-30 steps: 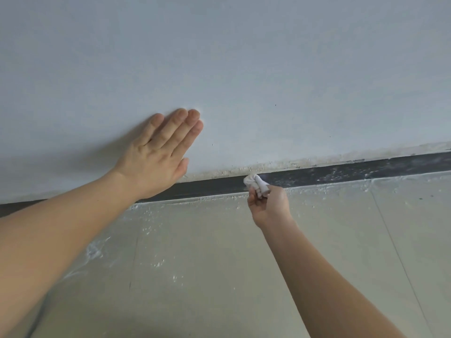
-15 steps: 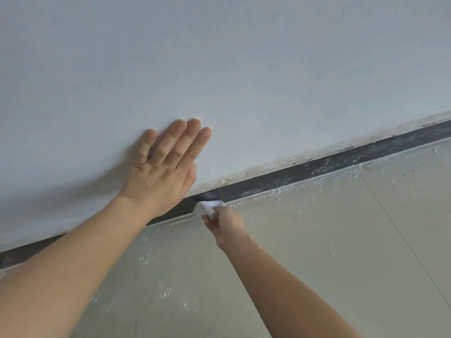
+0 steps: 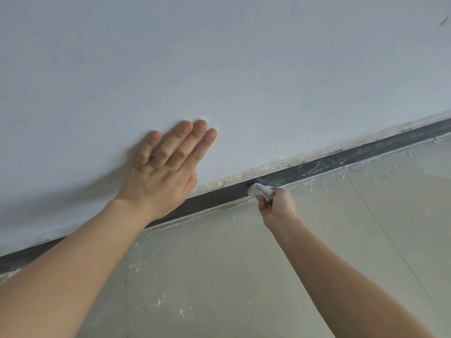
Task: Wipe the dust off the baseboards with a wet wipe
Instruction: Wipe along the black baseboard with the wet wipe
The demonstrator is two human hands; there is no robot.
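Note:
A dark grey baseboard [image 3: 329, 164] runs diagonally along the foot of the white wall [image 3: 244, 69], streaked with white dust to the right and darker to the left. My right hand [image 3: 277, 207] is closed around a crumpled white wet wipe [image 3: 260, 190], which presses against the baseboard. My left hand [image 3: 166, 167] lies flat on the wall just above the baseboard, fingers together, holding nothing; its heel overlaps the baseboard's upper edge.
Pale beige floor tiles [image 3: 244, 276] fill the lower half, speckled with white dust and plaster crumbs near the baseboard. A rough crumbly plaster edge [image 3: 244, 176] lines the wall just above the baseboard.
My right hand has slid the wipe rightward along the baseboard, away from my left hand. The left hand stays flat on the wall. The view has shifted slightly.

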